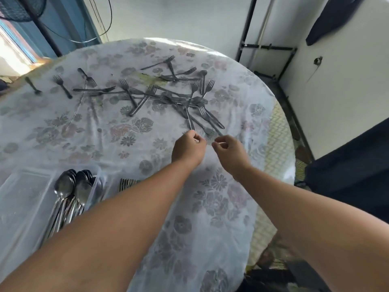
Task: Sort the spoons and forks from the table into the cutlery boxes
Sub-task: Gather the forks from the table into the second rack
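Forks (168, 95) lie scattered and crossed in a heap over the far half of the table (63, 127); a few single ones sit apart toward the far left, and several more cross near the far edge; your left hand (188, 149) reaches to the near end of the heap, fingers curled, thumb and forefinger close together at the handle tip of one fork (189, 120); whether it actually pinches that handle you cannot tell from this view; your right hand (228, 153) is just beside it, fingers loosely curled and holding nothing that shows, near the head of another fork (210, 131) at the heap's near edge; the two hands are close but apart; spoons (71, 192) are stacked bowls-up in a clear box (25, 186) at the near left; just to their right, partly hidden by your left forearm, sorted forks (127, 183) show only their tines; a flowered cloth (210, 207) covers the round table.
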`<control>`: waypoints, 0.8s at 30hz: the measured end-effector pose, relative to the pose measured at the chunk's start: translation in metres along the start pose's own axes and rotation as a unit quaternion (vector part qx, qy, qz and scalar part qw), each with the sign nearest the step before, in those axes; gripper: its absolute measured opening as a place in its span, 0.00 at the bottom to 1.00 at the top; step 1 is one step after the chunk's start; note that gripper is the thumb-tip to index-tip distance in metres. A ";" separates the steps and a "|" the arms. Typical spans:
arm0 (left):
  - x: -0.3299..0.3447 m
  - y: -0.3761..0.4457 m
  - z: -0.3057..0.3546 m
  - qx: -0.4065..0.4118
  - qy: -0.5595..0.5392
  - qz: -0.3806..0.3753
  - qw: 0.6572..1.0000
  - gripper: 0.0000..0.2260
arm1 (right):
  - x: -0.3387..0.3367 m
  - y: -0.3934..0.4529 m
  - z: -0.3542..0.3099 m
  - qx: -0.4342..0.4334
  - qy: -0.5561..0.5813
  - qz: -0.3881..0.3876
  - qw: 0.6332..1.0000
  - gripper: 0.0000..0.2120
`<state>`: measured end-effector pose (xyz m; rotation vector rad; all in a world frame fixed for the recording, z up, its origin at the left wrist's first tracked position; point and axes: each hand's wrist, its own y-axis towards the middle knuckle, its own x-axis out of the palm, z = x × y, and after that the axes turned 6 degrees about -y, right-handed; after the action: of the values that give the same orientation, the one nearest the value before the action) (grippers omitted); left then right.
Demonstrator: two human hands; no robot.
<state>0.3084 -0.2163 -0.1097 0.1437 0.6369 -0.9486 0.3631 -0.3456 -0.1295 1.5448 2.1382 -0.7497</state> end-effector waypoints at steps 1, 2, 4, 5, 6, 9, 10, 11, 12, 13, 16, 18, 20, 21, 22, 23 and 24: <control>0.006 0.005 0.002 0.002 0.002 -0.007 1.000 0.05 | -0.005 0.005 0.003 0.002 -0.012 0.002 1.000 0.09; 0.011 0.008 0.003 0.005 0.004 -0.015 1.000 0.05 | -0.010 0.010 0.005 0.004 -0.018 0.004 1.000 0.10; 0.022 0.012 0.005 0.015 0.010 -0.034 0.999 0.05 | -0.018 0.021 0.010 0.006 -0.016 0.008 1.000 0.11; 0.027 0.013 0.006 0.020 0.016 -0.044 0.999 0.05 | -0.021 0.028 0.011 0.008 -0.021 0.010 1.000 0.12; 0.032 0.016 0.008 0.023 0.022 -0.053 0.998 0.05 | -0.023 0.035 0.012 0.006 -0.030 0.009 0.999 0.12; 0.043 0.034 0.012 0.034 0.057 -0.061 0.996 0.06 | -0.023 0.062 0.014 -0.018 -0.065 -0.012 0.998 0.12; 0.045 0.040 0.013 0.046 0.078 -0.054 0.994 0.06 | -0.023 0.069 0.013 -0.030 -0.078 -0.023 0.996 0.11; 0.048 0.046 0.013 0.057 0.103 -0.044 0.992 0.07 | -0.021 0.078 0.013 -0.043 -0.085 -0.034 0.995 0.11; 0.049 0.052 0.013 0.073 0.135 -0.039 0.987 0.08 | -0.019 0.084 0.013 -0.056 -0.089 -0.038 0.994 0.12; 0.052 0.056 0.013 0.083 0.176 -0.041 0.980 0.10 | -0.017 0.092 0.016 -0.063 -0.096 -0.043 0.992 0.12; 0.059 0.066 0.015 0.097 0.326 -0.072 0.938 0.17 | -0.017 0.111 0.024 -0.067 -0.137 -0.052 0.987 0.14; 0.061 0.073 0.016 0.108 0.394 -0.095 0.908 0.20 | -0.018 0.123 0.026 -0.086 -0.174 -0.061 0.979 0.15; 0.064 0.079 0.018 0.111 0.416 -0.105 0.897 0.19 | -0.019 0.134 0.025 -0.106 -0.198 -0.077 0.971 0.14; 0.065 0.080 0.020 0.120 0.427 -0.097 0.891 0.19 | -0.019 0.139 0.023 -0.110 -0.206 -0.085 0.968 0.13; 0.066 0.081 0.021 0.136 0.442 -0.081 0.883 0.18 | -0.019 0.142 0.021 -0.113 -0.215 -0.092 0.966 0.12; 0.067 0.082 0.022 0.154 0.457 -0.065 0.874 0.18 | -0.020 0.146 0.019 -0.117 -0.228 -0.097 0.962 0.10; 0.067 0.084 0.022 0.166 0.465 -0.058 0.868 0.18 | -0.020 0.149 0.017 -0.125 -0.245 -0.101 0.956 0.08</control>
<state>0.4132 -0.2229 -0.1428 0.9210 1.3750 -1.0806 0.5109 -0.3341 -0.1591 0.9029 1.9352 -0.7926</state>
